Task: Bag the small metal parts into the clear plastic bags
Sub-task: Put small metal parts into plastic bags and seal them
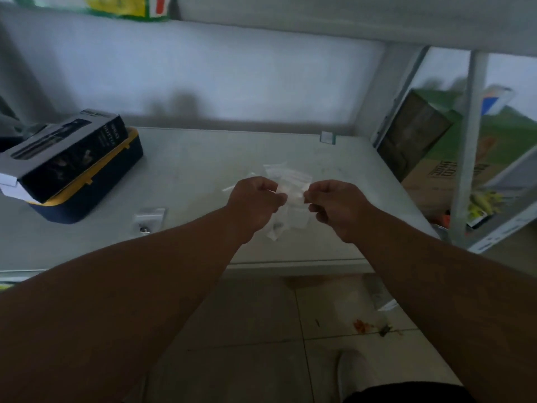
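Note:
A small clear plastic bag (294, 196) hangs between my two hands above the white shelf (203, 170). My left hand (255, 203) pinches its left edge and my right hand (334, 206) pinches its right edge. Several more clear bags (286, 174) lie in a loose pile on the shelf just behind and under my hands. Another small bag holding a dark metal part (146, 221) lies flat to the left, near the shelf's front edge. Whether the held bag has a part inside is too blurred to tell.
A black carton (64, 152) lies on a dark blue and yellow case (87, 205) at the shelf's left. A small clear square (327, 138) stands at the back right. Cardboard boxes (436, 170) crowd the space past the right upright. Tiled floor lies below.

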